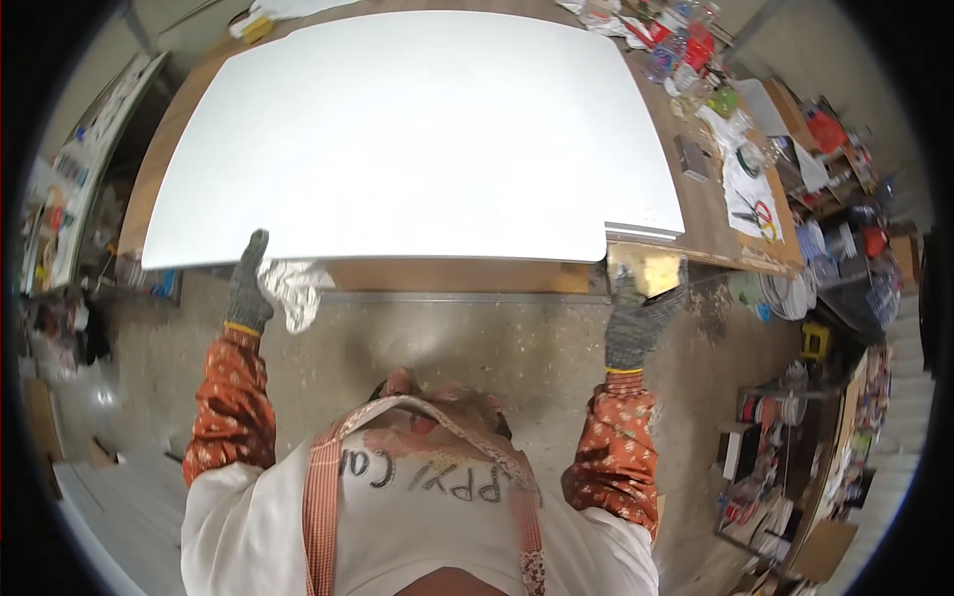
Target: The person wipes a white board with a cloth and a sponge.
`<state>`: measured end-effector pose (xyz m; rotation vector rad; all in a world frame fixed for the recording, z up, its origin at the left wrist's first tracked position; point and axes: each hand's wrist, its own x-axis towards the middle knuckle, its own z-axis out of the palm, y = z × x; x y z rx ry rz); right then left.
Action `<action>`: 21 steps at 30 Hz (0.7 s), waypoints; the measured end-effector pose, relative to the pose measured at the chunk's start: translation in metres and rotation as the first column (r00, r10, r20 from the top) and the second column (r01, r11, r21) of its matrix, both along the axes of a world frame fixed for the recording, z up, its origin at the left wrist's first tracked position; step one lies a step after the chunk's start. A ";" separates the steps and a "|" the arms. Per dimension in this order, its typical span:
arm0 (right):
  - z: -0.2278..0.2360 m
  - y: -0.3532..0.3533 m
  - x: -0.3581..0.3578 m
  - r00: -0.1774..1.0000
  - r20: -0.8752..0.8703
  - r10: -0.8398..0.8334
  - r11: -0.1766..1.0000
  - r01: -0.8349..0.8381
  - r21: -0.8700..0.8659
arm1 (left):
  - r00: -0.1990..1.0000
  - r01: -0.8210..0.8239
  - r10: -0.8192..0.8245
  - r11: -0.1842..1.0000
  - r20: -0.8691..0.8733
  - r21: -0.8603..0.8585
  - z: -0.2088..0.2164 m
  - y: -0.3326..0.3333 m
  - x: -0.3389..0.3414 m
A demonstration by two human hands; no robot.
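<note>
A large glossy white panel (407,129) lies flat across the table in front of me. My left hand (250,288), in a grey knit glove, is closed at its near left edge, with one digit resting on the top face. From that hand hangs a crumpled white cloth (294,293), bunched under the edge. My right hand (641,323), gloved the same way, grips a yellowish block (660,272) that looks like a sponge. It is just below the panel's near right corner, where the edges of more white panels (646,230) show underneath. The fingertips are partly hidden.
The brown table (711,223) carries a small grey box (693,157) and red-handled scissors (763,214) on white paper at its right side. Several plastic bottles (676,50) crowd the far right corner. Cluttered shelves (805,447) stand to the right, and another shelf (99,149) is at the left.
</note>
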<state>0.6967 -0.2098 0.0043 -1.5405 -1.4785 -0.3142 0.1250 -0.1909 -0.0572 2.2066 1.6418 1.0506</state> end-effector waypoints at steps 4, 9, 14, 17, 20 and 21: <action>-0.009 -0.016 -0.085 0.962 -0.266 -0.054 0.997 0.038 -0.063 | 0.407 0.196 0.204 0.933 0.890 -0.303 -0.004 0.016 0.007; -0.008 -0.019 -0.105 0.986 -0.168 0.016 0.995 -0.032 -0.089 | 0.024 0.396 0.419 0.830 0.908 -0.394 -0.012 0.013 0.011; -0.021 0.002 -0.025 0.888 -0.335 -0.316 0.945 0.324 -0.031 | 0.194 0.337 0.353 0.852 0.915 -0.400 0.001 0.009 0.019; -0.029 -0.008 -0.042 0.915 -0.339 -0.221 0.973 0.232 -0.006 | 0.038 0.326 0.432 0.847 0.901 -0.419 -0.003 0.014 0.013; -0.048 -0.016 -0.068 0.888 -0.460 -0.020 1.000 0.023 0.001 | -0.174 0.486 0.602 0.740 0.779 -0.464 0.042 0.011 0.047; -0.002 -0.015 -0.109 0.912 -0.411 -0.011 0.998 0.034 0.049 | -0.176 0.466 0.595 0.752 0.784 -0.466 0.035 0.008 0.039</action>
